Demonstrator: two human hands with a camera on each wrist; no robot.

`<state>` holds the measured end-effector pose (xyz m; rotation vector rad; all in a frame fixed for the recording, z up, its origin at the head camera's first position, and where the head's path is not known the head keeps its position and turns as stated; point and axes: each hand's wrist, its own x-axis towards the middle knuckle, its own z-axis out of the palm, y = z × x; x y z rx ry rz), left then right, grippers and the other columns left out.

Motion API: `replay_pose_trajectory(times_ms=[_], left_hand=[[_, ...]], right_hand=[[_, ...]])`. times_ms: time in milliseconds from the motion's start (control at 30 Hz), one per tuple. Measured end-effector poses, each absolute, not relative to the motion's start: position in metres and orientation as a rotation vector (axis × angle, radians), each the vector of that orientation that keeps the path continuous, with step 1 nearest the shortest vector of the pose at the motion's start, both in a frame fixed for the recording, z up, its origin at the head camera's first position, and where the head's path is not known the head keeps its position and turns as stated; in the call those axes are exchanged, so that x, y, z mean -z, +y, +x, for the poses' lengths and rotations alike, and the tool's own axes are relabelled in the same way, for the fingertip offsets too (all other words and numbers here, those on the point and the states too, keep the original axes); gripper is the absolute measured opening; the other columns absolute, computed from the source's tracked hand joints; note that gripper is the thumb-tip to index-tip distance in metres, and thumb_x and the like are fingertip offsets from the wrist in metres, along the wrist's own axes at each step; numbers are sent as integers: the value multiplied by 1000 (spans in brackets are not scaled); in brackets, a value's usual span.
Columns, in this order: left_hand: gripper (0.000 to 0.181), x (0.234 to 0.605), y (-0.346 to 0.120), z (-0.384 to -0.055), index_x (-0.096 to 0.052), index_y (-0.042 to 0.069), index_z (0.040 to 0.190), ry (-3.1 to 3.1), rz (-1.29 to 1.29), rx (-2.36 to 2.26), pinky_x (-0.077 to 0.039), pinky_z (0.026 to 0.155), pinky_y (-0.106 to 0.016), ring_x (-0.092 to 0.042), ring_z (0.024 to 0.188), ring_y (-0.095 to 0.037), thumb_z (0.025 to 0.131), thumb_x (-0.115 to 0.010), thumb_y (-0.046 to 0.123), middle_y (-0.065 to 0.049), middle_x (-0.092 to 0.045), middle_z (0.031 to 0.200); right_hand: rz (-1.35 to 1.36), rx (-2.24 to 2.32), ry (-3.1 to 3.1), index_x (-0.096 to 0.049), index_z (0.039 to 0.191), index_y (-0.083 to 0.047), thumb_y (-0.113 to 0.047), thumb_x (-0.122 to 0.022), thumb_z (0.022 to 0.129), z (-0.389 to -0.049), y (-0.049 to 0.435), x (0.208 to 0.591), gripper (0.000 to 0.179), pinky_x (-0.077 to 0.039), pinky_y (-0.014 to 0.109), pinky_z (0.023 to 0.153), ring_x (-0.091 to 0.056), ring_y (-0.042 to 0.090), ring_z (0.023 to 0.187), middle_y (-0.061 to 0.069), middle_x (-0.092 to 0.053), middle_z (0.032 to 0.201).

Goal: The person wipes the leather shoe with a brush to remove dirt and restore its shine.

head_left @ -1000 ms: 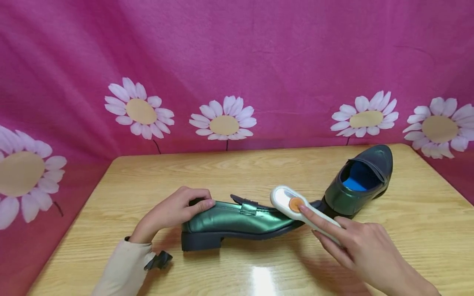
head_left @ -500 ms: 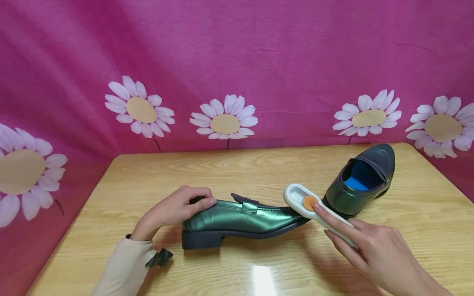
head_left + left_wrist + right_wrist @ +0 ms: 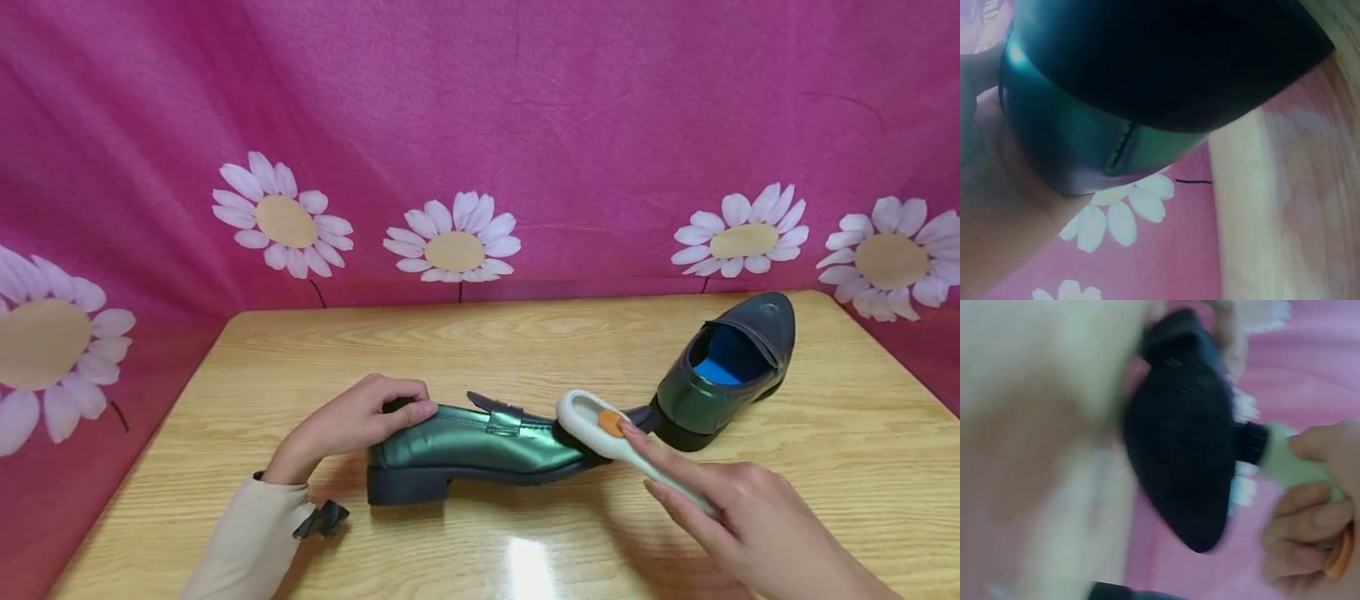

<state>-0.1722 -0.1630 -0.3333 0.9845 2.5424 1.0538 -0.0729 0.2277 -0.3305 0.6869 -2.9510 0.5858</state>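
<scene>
A shiny green loafer (image 3: 465, 442) with a black sole lies sideways across the table, toe to the right. My left hand (image 3: 367, 421) grips its heel end at the opening, thumb on the outside. In the left wrist view the dark heel (image 3: 1172, 56) fills much of the picture. My right hand (image 3: 738, 517) holds a white-handled brush (image 3: 581, 421), the forefinger on its orange button (image 3: 611, 423). The brush head lies over the loafer's toe. Dark bristles (image 3: 1252, 442) meet the upper in the blurred right wrist view.
A second green loafer (image 3: 686, 404) with a blue insole stands at the right, toe pointing away, close to the first shoe's toe. The wooden table (image 3: 337, 350) ends at the back against a pink cloth (image 3: 570, 150) printed with white daisies.
The brush has gone right to the toe tip and then back left over the toe, its handle now tilted differently. The left hand and the held loafer have stayed in place.
</scene>
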Motion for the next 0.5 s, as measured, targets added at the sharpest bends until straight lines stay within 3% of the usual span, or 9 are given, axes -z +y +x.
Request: replay_pose_trajectory(times_ms=[167,500], left_hand=[[19,332,-162,-170,-59,20,82,2521,1002,-1037,-37,62,-25,-48,65,-10,98,-56,28,9,-41,66],[20,334,-162,-170,-59,19,82,2521,979,-1040,-36,62,-25,-48,65,-11,99,-55,29,9,-41,66]], right_hand=[[593,-387,-2902,-38,144,-47,-39,-66,90,-73,234,320,61,-28,21,47,-26,0,44,-20,-27,53],[999,-542,-2873,-39,147,-35,-32,-65,93,-65,222,340,60,-31,16,47,-31,-8,49,-24,-28,61]])
